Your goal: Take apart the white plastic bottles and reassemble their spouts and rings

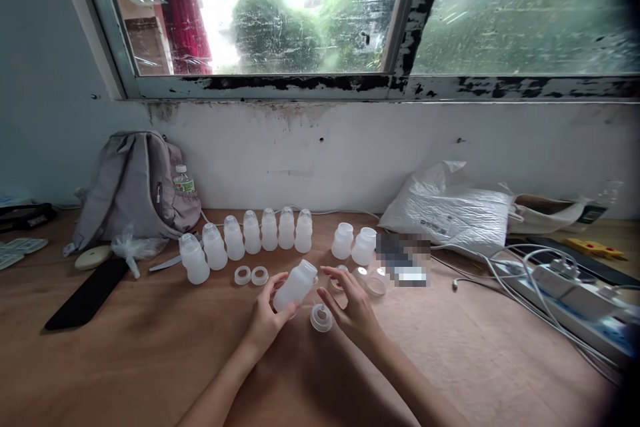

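Between our two hands, our left hand point(265, 317) grips a tilted white bottle point(296, 285); our right hand point(353, 307) hovers open beside a cap point(321, 317) on the wooden surface point(150, 360), beneath a window point(310, 10).

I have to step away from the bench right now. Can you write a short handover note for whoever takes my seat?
Left hand holds an uncapped bottle, tilted. Right hand is open, beside a loose nipple cap on the table.
Done: seven capped bottles stand in a row.
Left: two uncapped bottles, two loose rings, and further small parts by the right hand.
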`<action>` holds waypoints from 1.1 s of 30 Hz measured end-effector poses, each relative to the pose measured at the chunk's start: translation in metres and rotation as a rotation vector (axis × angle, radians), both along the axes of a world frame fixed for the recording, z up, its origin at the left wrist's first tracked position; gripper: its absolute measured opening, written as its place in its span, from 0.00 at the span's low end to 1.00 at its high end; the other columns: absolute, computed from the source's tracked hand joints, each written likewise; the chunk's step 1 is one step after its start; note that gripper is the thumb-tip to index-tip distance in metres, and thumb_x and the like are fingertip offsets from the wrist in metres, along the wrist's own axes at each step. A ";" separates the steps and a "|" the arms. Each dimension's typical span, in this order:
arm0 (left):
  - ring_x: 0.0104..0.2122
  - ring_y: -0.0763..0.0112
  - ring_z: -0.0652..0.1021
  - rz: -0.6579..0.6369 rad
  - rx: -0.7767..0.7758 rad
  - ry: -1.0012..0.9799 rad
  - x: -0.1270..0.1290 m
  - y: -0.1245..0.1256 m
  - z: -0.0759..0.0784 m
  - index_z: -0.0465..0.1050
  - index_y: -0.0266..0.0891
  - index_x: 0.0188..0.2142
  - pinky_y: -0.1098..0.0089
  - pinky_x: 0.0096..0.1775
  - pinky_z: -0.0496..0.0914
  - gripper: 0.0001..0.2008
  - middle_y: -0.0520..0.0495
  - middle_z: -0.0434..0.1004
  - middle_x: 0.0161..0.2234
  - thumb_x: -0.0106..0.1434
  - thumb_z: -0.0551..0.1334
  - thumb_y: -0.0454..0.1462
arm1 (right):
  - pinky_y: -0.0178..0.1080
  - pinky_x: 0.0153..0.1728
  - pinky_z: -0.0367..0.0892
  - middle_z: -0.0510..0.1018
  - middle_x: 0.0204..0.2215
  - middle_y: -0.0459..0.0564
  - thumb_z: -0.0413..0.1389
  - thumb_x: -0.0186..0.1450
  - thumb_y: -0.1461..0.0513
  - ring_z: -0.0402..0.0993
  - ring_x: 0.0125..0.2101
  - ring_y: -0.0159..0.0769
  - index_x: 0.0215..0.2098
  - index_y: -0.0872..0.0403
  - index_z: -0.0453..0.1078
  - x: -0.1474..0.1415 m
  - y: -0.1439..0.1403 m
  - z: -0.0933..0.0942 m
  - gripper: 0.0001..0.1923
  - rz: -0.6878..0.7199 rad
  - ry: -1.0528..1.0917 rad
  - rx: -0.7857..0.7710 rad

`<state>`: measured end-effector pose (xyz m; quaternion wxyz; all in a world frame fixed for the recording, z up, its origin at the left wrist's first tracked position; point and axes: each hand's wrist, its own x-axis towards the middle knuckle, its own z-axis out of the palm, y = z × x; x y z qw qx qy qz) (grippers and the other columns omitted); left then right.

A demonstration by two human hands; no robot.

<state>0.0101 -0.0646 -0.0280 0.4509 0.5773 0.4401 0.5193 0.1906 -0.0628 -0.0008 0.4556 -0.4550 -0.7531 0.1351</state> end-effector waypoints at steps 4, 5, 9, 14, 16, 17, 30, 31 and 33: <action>0.48 0.61 0.69 -0.001 0.051 0.090 -0.001 -0.002 -0.002 0.61 0.40 0.48 0.64 0.47 0.64 0.25 0.42 0.67 0.48 0.51 0.64 0.39 | 0.41 0.36 0.64 0.72 0.36 0.52 0.51 0.61 0.59 0.68 0.36 0.41 0.37 0.51 0.66 -0.009 0.010 0.017 0.07 0.021 -0.050 -0.018; 0.50 0.61 0.67 0.008 0.063 0.095 -0.001 -0.002 -0.001 0.60 0.41 0.50 0.64 0.48 0.63 0.27 0.42 0.66 0.49 0.51 0.64 0.39 | 0.41 0.35 0.64 0.72 0.34 0.51 0.51 0.61 0.59 0.68 0.35 0.40 0.34 0.51 0.66 -0.009 0.014 0.021 0.06 0.018 -0.063 -0.020; 0.55 0.60 0.59 0.086 0.094 0.115 -0.001 -0.002 -0.001 0.51 0.44 0.56 0.61 0.51 0.59 0.33 0.42 0.56 0.56 0.52 0.63 0.40 | 0.39 0.33 0.63 0.72 0.34 0.51 0.50 0.61 0.59 0.68 0.34 0.39 0.31 0.52 0.66 0.007 0.039 0.041 0.06 -0.021 -0.168 0.062; 0.52 0.60 0.63 0.110 0.075 0.181 -0.001 -0.001 -0.006 0.57 0.43 0.52 0.61 0.48 0.62 0.27 0.43 0.61 0.53 0.53 0.62 0.39 | 0.43 0.38 0.57 0.74 0.35 0.52 0.49 0.62 0.60 0.65 0.38 0.43 0.32 0.52 0.68 0.030 0.081 0.058 0.07 -0.219 -0.499 0.236; 0.52 0.61 0.64 0.103 0.095 0.217 0.000 -0.001 -0.007 0.58 0.43 0.51 0.62 0.47 0.63 0.26 0.43 0.63 0.51 0.53 0.61 0.38 | 0.43 0.41 0.55 0.74 0.36 0.52 0.49 0.62 0.61 0.64 0.39 0.43 0.32 0.52 0.68 0.032 0.096 0.059 0.07 -0.270 -0.590 0.264; 0.51 0.61 0.64 0.098 0.110 0.236 0.000 -0.002 -0.007 0.59 0.43 0.51 0.62 0.47 0.63 0.25 0.44 0.64 0.50 0.52 0.61 0.37 | 0.43 0.41 0.54 0.75 0.36 0.51 0.49 0.62 0.62 0.64 0.40 0.43 0.32 0.52 0.68 0.031 0.103 0.057 0.07 -0.286 -0.627 0.270; 0.47 0.62 0.67 0.050 0.213 0.344 0.004 -0.004 -0.008 0.62 0.42 0.48 0.60 0.49 0.61 0.25 0.45 0.67 0.45 0.49 0.62 0.33 | 0.44 0.40 0.51 0.75 0.36 0.52 0.47 0.62 0.64 0.63 0.40 0.43 0.33 0.53 0.68 0.025 0.141 0.030 0.08 -0.332 -0.846 0.270; 0.47 0.62 0.67 0.046 0.216 0.349 0.004 -0.004 -0.009 0.62 0.42 0.48 0.60 0.49 0.61 0.25 0.45 0.67 0.45 0.49 0.62 0.33 | 0.44 0.41 0.51 0.75 0.36 0.52 0.48 0.62 0.64 0.63 0.40 0.43 0.34 0.53 0.68 0.026 0.141 0.031 0.07 -0.331 -0.841 0.265; 0.46 0.62 0.67 0.036 0.216 0.363 0.004 -0.005 -0.010 0.61 0.42 0.48 0.60 0.49 0.61 0.25 0.45 0.67 0.44 0.49 0.62 0.33 | 0.45 0.42 0.51 0.75 0.36 0.52 0.48 0.62 0.64 0.64 0.41 0.44 0.36 0.53 0.67 0.026 0.139 0.033 0.08 -0.325 -0.815 0.270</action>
